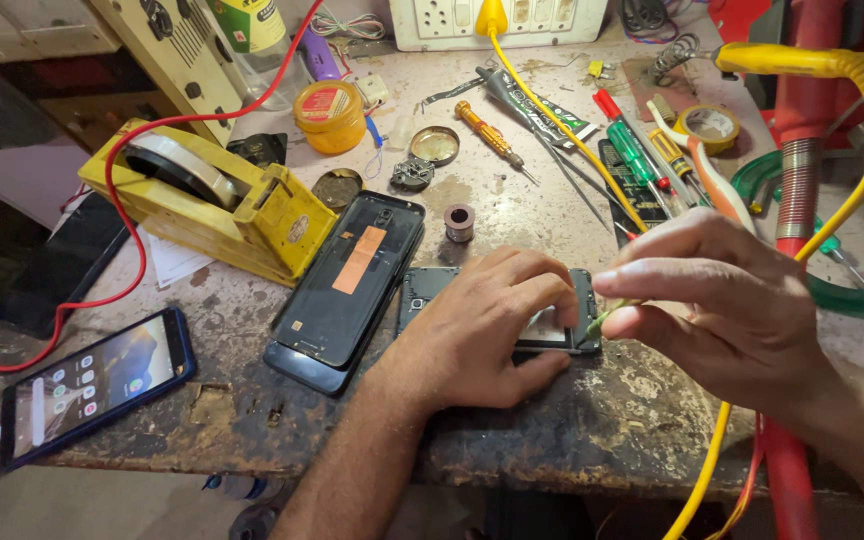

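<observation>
Worn, stained counter, cluttered along its far edge. Yellow tape dispenser at upper left, a red wire looping over and around it. Lit phone face up near the front left corner. Just right of the dispenser, a dark phone back cover lying inside-up, orange strip on it.

Left hand spread flat, fingers pressing down on an opened phone body at counter centre, just right of the back cover; most of the body is hidden under the hand. Right hand hovers at the body's right edge, thumb and forefinger pinched together on a thin greenish tool, tip meeting the phone's corner. Yellow cable runs from the wall socket strip behind the right hand.

Smaller: orange-lidded jar, orange-handled screwdriver, green and red screwdrivers, tape roll, small solder spool.
</observation>
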Motion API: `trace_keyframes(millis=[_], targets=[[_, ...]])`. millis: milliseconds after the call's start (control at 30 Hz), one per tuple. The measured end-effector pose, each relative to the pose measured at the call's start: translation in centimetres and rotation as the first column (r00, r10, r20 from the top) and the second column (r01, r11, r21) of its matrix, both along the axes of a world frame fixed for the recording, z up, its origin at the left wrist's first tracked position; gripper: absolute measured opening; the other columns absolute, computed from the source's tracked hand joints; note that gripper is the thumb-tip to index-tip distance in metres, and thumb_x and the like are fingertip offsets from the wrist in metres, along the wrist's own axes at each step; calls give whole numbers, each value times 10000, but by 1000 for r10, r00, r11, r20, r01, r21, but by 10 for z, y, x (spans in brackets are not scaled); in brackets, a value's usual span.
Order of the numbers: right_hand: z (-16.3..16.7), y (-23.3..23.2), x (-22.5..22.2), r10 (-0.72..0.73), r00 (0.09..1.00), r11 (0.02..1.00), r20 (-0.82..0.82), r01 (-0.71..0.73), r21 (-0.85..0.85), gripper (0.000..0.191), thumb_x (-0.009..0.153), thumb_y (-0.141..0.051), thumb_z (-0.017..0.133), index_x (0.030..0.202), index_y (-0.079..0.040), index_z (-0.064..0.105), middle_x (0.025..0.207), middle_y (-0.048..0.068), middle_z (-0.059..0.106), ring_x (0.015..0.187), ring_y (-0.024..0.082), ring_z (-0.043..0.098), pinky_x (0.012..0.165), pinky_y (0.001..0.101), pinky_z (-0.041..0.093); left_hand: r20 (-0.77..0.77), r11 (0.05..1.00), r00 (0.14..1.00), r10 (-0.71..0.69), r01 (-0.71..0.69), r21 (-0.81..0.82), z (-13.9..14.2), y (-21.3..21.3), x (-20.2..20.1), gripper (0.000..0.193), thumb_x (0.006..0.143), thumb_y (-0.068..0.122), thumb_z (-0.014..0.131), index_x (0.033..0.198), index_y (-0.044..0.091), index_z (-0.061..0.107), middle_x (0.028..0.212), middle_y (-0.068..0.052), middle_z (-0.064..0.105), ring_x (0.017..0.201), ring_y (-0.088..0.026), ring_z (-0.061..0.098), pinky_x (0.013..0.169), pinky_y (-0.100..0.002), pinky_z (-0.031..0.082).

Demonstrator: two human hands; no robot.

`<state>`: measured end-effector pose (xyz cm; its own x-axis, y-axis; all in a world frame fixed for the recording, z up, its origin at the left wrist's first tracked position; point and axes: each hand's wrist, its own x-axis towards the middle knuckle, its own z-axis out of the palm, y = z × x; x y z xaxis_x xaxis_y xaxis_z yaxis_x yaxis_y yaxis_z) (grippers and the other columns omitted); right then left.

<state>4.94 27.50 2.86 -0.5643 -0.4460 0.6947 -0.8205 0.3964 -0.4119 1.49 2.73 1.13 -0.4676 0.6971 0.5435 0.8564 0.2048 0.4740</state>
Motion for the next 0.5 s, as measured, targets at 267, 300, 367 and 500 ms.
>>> trace_keyframes(millis=[267,300,367,500], targets=[[-1,4,-2,181,958,981,222,-160,-112,379,855,-11,782,1225,-44,703,1129,98,668,1008,204,687,873,284,581,-78,999,997,18,-20,-25,-5,6,0,177,843,229,746,996,151,702,1141,-36,670,1115,-262,636,990,-417,481],[-1,4,-3,250,933,963,259,-211,-170,331,915,22,730,1238,-41,695,1157,95,681,1029,200,721,905,290,620,-94,999,995,29,-31,-25,-6,7,1,192,849,228,742,1018,142,709,1143,-35,673,1113,-263,636,982,-422,480],[0,5,-3,317,892,938,322,-246,-243,332,938,62,672,1260,-19,659,1212,121,655,1083,214,702,947,308,613,-116,998,992,50,-55,-38,-7,8,1,194,845,234,742,1007,131,713,1153,-40,674,1101,-266,634,964,-431,487],[-3,7,-4,290,900,945,327,-215,-245,340,943,75,657,1265,-32,639,1195,143,622,1077,225,677,939,349,598,-107,997,992,64,-69,-44,-6,12,1,173,832,244,743,962,133,719,1150,-32,679,1116,-255,634,977,-430,509]])
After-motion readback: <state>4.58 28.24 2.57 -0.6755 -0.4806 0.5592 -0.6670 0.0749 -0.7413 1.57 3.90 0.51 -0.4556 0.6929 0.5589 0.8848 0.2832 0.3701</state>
